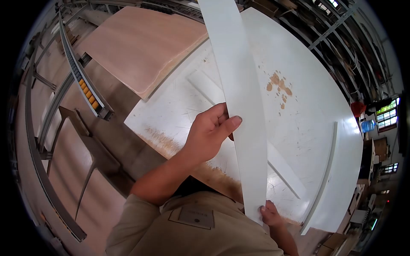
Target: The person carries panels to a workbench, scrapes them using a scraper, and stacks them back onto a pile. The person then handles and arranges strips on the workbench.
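A long white board strip (pixel 239 81) rises in front of me, running from my waist up past the top of the view. My left hand (pixel 210 130) grips its left edge about midway, thumb on the near face and fingers curled behind. Lower down, my right hand (pixel 270 214) holds the right edge close to the strip's bottom end, thumb on the face. Behind the strip, a second white strip (pixel 285 175) lies across the white worktable (pixel 294 111), its middle hidden. A narrow white strip (pixel 326 179) lies near the table's right side.
Thin pinkish-brown sheets (pixel 145 47) lie at the table's upper left. A roller conveyor rail (pixel 85 87) with yellow rollers stands at the left. Racks (pixel 341 47) of long pieces line the right. A blue water bottle (pixel 367 125) stands beyond the table.
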The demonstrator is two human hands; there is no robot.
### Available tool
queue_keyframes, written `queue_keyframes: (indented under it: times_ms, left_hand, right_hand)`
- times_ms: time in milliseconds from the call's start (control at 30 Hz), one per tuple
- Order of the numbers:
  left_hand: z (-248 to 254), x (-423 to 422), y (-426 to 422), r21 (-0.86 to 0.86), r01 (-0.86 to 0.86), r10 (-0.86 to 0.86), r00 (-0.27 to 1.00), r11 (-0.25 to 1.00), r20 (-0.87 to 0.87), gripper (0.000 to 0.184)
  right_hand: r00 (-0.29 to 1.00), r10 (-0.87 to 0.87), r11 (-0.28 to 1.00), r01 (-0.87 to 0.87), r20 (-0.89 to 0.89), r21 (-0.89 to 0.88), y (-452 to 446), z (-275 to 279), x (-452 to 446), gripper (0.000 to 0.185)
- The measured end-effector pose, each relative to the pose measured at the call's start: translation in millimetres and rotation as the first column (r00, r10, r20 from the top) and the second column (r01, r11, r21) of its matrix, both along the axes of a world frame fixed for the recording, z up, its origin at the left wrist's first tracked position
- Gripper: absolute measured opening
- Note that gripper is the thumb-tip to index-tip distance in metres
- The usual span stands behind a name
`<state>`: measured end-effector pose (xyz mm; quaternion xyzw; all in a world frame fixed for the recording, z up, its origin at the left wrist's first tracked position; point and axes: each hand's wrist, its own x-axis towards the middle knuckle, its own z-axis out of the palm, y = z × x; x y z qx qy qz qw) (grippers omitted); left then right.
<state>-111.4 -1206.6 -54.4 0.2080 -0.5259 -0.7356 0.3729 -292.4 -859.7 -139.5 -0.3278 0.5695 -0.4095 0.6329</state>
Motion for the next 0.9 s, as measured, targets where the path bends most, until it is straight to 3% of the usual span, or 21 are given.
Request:
queue_keyframes:
  times_ms: [67,133,233,433,633,867,900]
  left_hand:
    - [4.5,13.9,2.4,-0.042,0.004,-0.005,1.000,0.999,-0.024,0.019]
    - [8.2,25.1,3.7,-0.059,0.021,-0.024,0.998,0.998,-0.063,0.022]
    - [9.1,38.5,5.5,-0.062,0.025,-0.031,0.995,0.998,-0.096,0.024]
    - [10.1,58.7,12.5,-0.101,-0.011,0.005,0.998,0.995,-0.065,0.026]
    - [8.2,66.4,12.2,-0.073,-0.049,0.046,0.998,0.996,-0.045,0.028]
    - [-1.3,69.2,8.3,-0.044,-0.026,0.024,0.998,0.999,-0.054,0.030]
    - [-1.5,69.1,9.1,-0.021,0.013,-0.014,0.999,1.000,-0.029,0.031]
  right_hand:
    - [0.994,-0.042,0.998,0.037,-0.098,-0.053,-2.5,0.8,12.2,0.047]
    - [0.944,0.043,0.997,-0.061,-0.327,-0.044,-0.9,4.7,14.2,0.052]
    - [0.902,-0.019,0.992,-0.037,-0.430,-0.121,-24.9,23.6,38.0,0.054]
    - [0.868,-0.007,1.000,-0.008,-0.496,-0.029,-37.7,30.5,56.5,0.056]
    - [0.915,-0.061,0.997,0.041,-0.400,-0.061,-43.7,34.1,72.4,0.059]
    - [0.906,-0.101,0.995,0.086,-0.410,-0.056,-50.4,33.2,74.6,0.060]
    - [0.937,-0.120,0.992,0.101,-0.327,-0.074,-49.8,22.6,71.3,0.059]
